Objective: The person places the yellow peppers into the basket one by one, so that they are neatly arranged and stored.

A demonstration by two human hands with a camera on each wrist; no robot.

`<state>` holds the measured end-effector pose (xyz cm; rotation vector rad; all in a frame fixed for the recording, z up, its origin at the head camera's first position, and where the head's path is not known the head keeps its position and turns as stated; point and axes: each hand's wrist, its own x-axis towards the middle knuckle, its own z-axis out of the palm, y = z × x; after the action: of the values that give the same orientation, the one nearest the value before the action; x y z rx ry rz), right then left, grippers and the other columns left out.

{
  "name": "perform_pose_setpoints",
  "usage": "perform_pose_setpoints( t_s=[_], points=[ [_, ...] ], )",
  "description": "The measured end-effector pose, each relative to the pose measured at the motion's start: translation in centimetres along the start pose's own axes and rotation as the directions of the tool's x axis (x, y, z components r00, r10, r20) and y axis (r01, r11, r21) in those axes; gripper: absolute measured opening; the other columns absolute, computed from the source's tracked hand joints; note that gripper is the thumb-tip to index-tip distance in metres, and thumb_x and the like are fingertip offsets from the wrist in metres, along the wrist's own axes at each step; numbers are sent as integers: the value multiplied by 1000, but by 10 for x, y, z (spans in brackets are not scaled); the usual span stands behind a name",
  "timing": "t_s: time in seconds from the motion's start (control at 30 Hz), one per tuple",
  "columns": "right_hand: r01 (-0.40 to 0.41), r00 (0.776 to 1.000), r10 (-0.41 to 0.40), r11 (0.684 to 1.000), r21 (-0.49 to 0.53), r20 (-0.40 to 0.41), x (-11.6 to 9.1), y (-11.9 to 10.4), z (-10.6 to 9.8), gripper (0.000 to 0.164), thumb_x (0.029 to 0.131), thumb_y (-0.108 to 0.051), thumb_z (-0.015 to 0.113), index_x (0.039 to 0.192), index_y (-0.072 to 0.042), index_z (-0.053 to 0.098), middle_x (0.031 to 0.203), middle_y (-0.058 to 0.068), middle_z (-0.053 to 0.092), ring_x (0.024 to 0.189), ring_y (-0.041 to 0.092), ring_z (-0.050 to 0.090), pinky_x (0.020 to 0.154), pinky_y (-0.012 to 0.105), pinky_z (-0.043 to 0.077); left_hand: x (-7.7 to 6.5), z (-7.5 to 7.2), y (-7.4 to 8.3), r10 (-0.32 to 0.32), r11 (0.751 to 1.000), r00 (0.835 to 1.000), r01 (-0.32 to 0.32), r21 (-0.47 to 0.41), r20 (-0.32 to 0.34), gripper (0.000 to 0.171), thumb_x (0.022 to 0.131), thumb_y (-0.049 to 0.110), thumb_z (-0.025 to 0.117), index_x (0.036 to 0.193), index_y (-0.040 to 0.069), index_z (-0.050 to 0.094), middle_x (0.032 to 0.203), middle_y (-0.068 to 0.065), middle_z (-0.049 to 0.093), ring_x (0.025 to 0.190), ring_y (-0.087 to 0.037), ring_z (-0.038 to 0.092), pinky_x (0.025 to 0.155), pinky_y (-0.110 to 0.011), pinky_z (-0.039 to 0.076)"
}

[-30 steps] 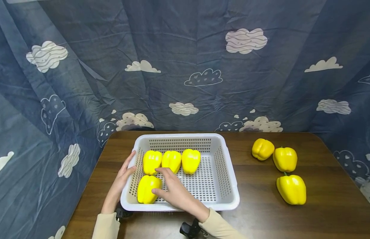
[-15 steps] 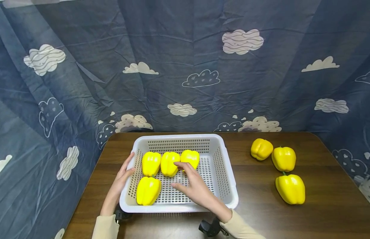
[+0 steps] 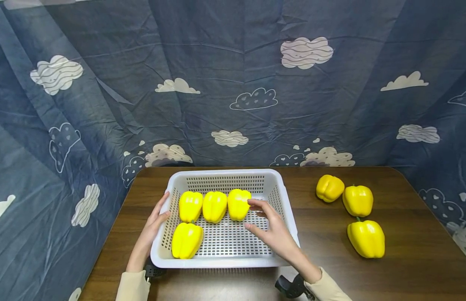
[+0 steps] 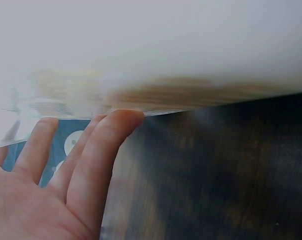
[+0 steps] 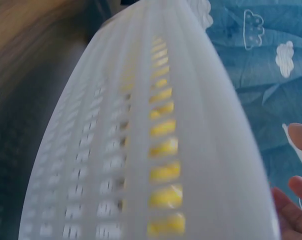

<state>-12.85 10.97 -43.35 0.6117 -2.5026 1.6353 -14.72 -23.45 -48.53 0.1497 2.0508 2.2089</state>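
One left hand (image 3: 149, 231), fingers spread, touches one white basket (image 3: 225, 263), its long axis running sideways, four yellow peppers (image 3: 215, 207) inside; one right hand (image 3: 276, 234) hangs spread above; three loose peppers (image 3: 358, 201), the nearest stem (image 3: 358, 218) pointing away, lie on the tabletop (image 3: 315, 242).

Stretching out as a brown wood-grain table (image 3: 323, 228) with rounded far corners. Bearing a white perforated basket (image 3: 217, 263) on the left part. Also carrying, well apart to the basket's right, a far yellow pepper (image 3: 329, 188), a middle yellow pepper (image 3: 358, 201) just beside it and a near yellow pepper (image 3: 366, 239), pointing a green stem (image 3: 358, 219) toward the middle one.
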Motion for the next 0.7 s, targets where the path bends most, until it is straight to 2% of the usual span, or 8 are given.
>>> perform_pose_setpoints(
  t_s=[0.13,0.3,0.53,0.7],
  points=[
    [53,997,-54,998,-21,-49,-4,8,-15,53,82,-9,75,130,-4,52,127,10,55,113,26,55,95,47,43,0,0,0,-3,1000,1000,3,7,1,59,102,15,39,154,22,14,158,-12,4,138,-44,19,101,-63,25],
    [71,993,-75,996,-51,-92,-11,17,-34,52,81,-7,75,129,-5,54,127,7,56,112,23,55,94,41,44,1,-1,0,-1,1000,1000,1,9,7,58,102,15,38,154,22,14,158,-13,5,138,-43,19,101,-61,27],
    [37,993,-47,995,-94,-109,-21,27,-61,54,82,-7,75,131,-7,52,129,8,55,113,24,53,95,20,40,2,-1,0,-4,1000,1000,4,15,5,58,102,15,38,154,23,14,158,-13,4,137,-44,20,101,-60,28],
    [10,992,-23,995,-103,-126,-28,33,-77,55,82,-7,74,132,-8,51,129,6,55,113,18,52,95,15,37,1,-1,0,-3,1000,1000,3,16,5,58,102,15,38,154,22,13,158,-14,4,137,-45,19,100,-61,28]
  ],
)
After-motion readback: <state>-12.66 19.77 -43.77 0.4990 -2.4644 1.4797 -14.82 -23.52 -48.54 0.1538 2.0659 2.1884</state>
